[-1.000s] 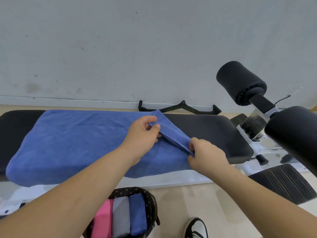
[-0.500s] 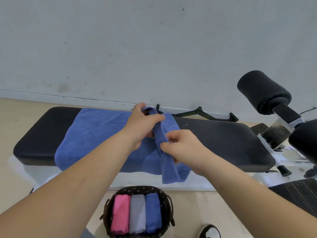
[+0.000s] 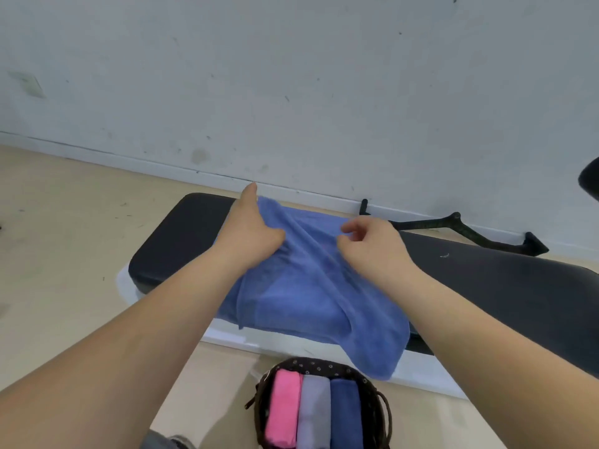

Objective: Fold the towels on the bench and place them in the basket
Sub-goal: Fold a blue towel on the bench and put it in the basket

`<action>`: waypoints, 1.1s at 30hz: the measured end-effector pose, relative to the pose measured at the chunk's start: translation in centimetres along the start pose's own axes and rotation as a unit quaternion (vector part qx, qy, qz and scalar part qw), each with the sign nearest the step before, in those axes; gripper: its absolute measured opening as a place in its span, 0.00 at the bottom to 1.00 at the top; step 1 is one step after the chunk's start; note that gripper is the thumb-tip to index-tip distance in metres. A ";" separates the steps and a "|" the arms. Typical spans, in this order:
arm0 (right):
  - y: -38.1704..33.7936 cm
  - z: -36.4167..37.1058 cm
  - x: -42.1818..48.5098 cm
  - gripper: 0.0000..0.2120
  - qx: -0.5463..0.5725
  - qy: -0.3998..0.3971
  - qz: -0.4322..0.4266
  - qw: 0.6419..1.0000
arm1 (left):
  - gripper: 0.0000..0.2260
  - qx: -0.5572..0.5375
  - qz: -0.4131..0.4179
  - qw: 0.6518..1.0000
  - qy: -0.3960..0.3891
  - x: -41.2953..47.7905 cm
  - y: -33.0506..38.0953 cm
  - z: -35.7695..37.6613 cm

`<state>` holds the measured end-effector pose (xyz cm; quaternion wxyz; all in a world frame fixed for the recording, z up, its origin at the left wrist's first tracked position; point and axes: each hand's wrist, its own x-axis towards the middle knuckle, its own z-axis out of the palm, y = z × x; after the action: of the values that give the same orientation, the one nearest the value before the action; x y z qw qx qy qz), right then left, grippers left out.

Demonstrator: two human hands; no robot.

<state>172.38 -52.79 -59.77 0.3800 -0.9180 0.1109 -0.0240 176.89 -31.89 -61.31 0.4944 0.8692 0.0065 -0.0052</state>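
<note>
Folding's mid-way on the bench (image 3: 181, 234): left hand (image 3: 252, 231) pinches the blue towel (image 3: 308, 296)'s far corner, thumb on top. Right hand (image 3: 369, 246) is curled at the crease, can't tell if it's gripping. Next: square the edges, fold again, then into the basket (image 3: 379, 393).

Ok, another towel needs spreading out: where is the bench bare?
Widest bare stretch: the black padded bench right of the blue terry towel, to the frame edge. A smaller patch lies at its left end. The dark woven basket is crowded: three rolled towels.
</note>
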 end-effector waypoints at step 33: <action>7.9 -7.3 2.4 0.14 -0.145 -0.025 -0.091 0.985 | 0.24 -0.022 0.019 0.988 -0.152 -6.1 6.1 13.3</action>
<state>172.27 -63.81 -60.22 0.2414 -0.9700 0.0192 -0.0193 170.84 -46.51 -62.75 0.5090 0.8469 -0.0853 -0.1280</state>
